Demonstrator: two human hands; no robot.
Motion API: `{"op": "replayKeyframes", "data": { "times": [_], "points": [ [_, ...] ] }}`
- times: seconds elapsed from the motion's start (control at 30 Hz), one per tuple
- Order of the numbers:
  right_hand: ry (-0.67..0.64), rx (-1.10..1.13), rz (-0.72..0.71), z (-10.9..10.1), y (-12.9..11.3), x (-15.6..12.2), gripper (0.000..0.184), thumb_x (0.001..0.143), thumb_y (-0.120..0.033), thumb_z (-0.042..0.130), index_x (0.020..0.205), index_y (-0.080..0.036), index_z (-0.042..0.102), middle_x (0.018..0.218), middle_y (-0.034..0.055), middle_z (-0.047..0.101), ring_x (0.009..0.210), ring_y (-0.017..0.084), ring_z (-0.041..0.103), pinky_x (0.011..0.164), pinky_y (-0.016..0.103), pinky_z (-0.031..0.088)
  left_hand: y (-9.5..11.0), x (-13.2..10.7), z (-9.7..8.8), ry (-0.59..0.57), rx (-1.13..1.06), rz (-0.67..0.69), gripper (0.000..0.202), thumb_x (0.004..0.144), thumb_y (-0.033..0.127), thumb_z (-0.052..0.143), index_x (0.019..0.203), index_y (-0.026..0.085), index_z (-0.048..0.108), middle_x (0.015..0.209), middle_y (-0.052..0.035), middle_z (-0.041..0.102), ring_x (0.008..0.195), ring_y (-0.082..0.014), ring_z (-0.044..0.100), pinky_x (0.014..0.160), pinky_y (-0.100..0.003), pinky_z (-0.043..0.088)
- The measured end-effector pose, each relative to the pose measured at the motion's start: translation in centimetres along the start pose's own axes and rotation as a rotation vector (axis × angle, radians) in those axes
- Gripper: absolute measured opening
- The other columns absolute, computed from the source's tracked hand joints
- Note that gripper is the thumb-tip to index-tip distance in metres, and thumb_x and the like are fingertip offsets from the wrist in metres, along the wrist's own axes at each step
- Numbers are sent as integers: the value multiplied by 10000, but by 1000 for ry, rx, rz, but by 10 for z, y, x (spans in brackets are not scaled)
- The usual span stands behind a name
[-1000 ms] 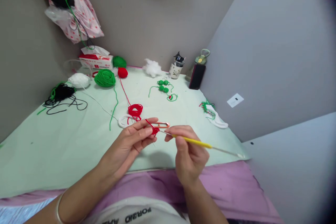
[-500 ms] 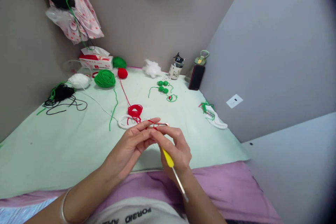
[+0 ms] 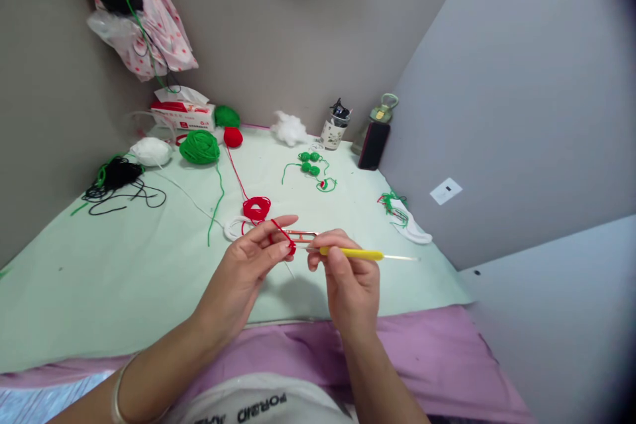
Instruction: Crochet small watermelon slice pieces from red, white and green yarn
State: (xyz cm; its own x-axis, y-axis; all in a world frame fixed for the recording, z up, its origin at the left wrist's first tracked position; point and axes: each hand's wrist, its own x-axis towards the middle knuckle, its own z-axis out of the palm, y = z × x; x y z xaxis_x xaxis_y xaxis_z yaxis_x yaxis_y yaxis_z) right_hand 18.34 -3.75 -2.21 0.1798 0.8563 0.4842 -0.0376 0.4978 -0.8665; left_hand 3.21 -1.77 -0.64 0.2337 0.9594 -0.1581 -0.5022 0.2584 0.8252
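Observation:
Between thumb and fingers, my left hand (image 3: 251,262) pinches a small red crochet piece (image 3: 291,249), and red yarn (image 3: 282,230) runs over its raised index finger. My right hand (image 3: 348,271) grips a crochet hook (image 3: 352,253) by its yellow handle. The hook lies nearly level, its thin metal tip pointing left at the red piece; whether it is inside a loop I cannot tell. Just beyond the hands is a loose red yarn coil (image 3: 257,209), beside a white loop (image 3: 233,228) partly hidden by my left hand. Orange-handled scissors (image 3: 301,235) show behind the fingers.
At the back left stand a tissue box (image 3: 183,116), a green yarn ball (image 3: 199,147), a white yarn ball (image 3: 150,152) and black yarn (image 3: 119,175). White stuffing (image 3: 289,129), small green crochet balls (image 3: 309,163), a jar (image 3: 334,131) and a phone (image 3: 374,146) sit farther back.
My right hand has moved right, away from my left fingers, and the hook has swung from steeply slanted to nearly level. The red piece now shows in my left fingertips.

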Motion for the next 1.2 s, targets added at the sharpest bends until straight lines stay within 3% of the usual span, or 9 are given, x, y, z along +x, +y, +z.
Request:
{"op": "replayKeyframes", "data": {
  "times": [0.1,0.2,0.33,0.47,0.57,0.7,0.97,1.1,1.2],
  "points": [
    [-52,-387,-288,2,8,-6,299,997,-158,592,1159,-329,775,1038,66,739,944,204,719,790,363,620,-6,-4,3,-15,2,32,485,817,244,854,1289,285,750,866,23,728,887,-143,649,911,-258,503],
    [-53,-566,-511,1,14,-9,404,973,-94,588,1254,-343,738,1123,83,734,1026,224,718,850,395,623,-6,-1,2,-95,-103,-129,379,819,264,854,1193,235,795,950,-21,755,881,-150,663,876,-260,536],
    [51,-274,-276,-2,11,-3,285,1006,-137,563,1121,-294,770,984,56,735,846,183,698,720,341,597,1,7,-4,-66,-190,-238,217,779,213,872,993,186,849,893,-17,729,749,-95,621,785,-200,551],
    [35,-26,-42,-1,4,2,235,1035,-236,550,965,-251,773,891,33,711,671,144,650,616,310,569,0,5,-4,-6,-69,-78,346,782,216,866,1125,234,820,836,16,686,777,-110,624,806,-222,538],
    [-31,-298,-228,2,6,-2,228,1001,-171,591,1078,-279,777,989,60,761,875,200,723,754,366,613,-6,-1,0,-7,53,57,524,802,218,856,1308,282,735,839,31,696,852,-134,640,874,-252,519],
    [16,-457,-444,4,11,-7,386,970,-82,601,1224,-333,747,1137,73,781,1043,231,736,863,413,614,-7,-2,1,-90,-39,-88,449,816,246,852,1257,247,767,922,-2,745,858,-135,650,868,-255,527],
    [-27,124,104,-5,3,5,242,1043,-356,559,971,-217,743,914,55,790,725,170,721,689,332,608,6,4,-7,-181,-118,-206,352,808,236,848,1158,222,820,1068,-52,793,886,-129,657,843,-224,528],
    [-45,-70,-15,-8,-3,0,253,1072,-283,483,1032,-247,730,972,51,788,768,175,740,724,347,619,8,0,-5,-114,-17,-115,355,810,248,844,1164,245,815,924,-10,763,907,-148,646,827,-230,507],
    [-127,-418,-322,-7,0,-7,303,1037,-150,501,1229,-281,696,1070,67,780,934,201,758,830,372,633,4,-2,-1,-55,13,-36,415,791,226,866,1199,267,796,808,30,704,837,-134,633,839,-233,499]
  ]
}}
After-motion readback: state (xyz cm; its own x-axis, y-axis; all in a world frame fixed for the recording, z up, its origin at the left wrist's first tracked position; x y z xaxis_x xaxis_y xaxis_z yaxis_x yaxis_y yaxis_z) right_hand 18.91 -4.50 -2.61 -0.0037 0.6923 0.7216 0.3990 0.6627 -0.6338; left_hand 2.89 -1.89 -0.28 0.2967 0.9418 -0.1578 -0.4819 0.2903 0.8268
